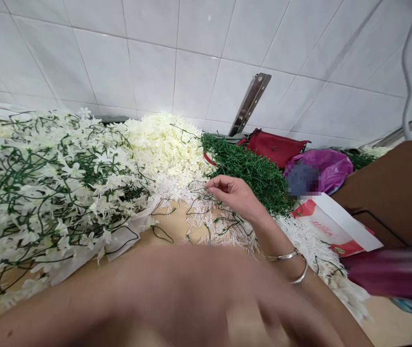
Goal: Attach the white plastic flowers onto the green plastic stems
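Observation:
My right hand (233, 195), a silver bangle on its wrist, has thumb and forefinger pinched at the end of a thin green artificial stem (194, 182). Beneath the fingers lies a spread of small white flower stamens (206, 217), with a few loose green stems among them. My left hand (206, 294) is close to the camera, large and smeared by motion, reaching across the lower middle. Its fingers are too blurred to read, and it hides part of the table. Just beyond my right hand are heaped white petals (170, 149) and a pile of green stems (249, 166).
Finished-looking white artificial flowers (72, 178) fill the left side. Behind the green pile rests a red bag (273, 147), beside a purple plastic bag (336, 166). A red-and-white box (331, 229) and brown cardboard (397, 188) stand at right. The tiled wall (148, 58) closes the back.

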`<state>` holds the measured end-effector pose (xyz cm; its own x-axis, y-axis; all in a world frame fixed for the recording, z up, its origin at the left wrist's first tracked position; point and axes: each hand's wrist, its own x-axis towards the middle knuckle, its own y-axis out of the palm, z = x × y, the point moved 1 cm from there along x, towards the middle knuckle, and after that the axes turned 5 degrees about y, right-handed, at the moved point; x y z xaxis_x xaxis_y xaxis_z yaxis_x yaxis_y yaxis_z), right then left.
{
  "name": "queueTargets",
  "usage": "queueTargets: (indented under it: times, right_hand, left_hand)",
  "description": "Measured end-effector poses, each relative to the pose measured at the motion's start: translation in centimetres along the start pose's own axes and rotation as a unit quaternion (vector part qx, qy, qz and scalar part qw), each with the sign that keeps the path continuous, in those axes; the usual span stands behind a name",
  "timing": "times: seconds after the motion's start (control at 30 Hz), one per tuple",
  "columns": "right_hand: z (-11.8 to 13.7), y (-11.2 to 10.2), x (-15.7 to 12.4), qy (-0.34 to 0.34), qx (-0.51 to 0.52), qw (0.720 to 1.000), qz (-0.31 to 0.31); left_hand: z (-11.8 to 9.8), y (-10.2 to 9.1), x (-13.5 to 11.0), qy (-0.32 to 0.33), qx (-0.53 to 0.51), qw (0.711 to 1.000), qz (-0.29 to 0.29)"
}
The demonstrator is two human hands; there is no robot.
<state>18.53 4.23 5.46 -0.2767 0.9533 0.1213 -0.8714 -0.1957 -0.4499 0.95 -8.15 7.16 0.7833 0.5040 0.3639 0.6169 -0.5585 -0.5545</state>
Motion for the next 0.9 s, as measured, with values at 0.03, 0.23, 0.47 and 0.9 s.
queueTargets:
  times: [0.03, 0.23, 0.47, 0.9]
  right_hand:
    - [0.3, -0.2, -0.2, 0.004, 0.028, 0.999, 0.031]
    - [0.6, 1.3, -0.2, 0.036, 0.167, 0.980, 0.103]
    - [-1.0, 0.7, 0.6, 0.010, 0.045, 0.997, -0.063]
    - [-2.0, 5.6, 0.6, -0.136, -0.374, 0.916, -0.051]
  left_hand:
    - [0.9, -2.2, 1.3, -0.012, 0.010, 0.999, -0.030]
    - [8.2, -4.5, 1.6, -0.127, 0.094, 0.954, -0.255]
    - [10.7, -3.3, 0.0, -0.176, 0.067, 0.913, -0.362]
    - [11.7, -3.7, 0.1, -0.194, 0.004, 0.857, -0.478]
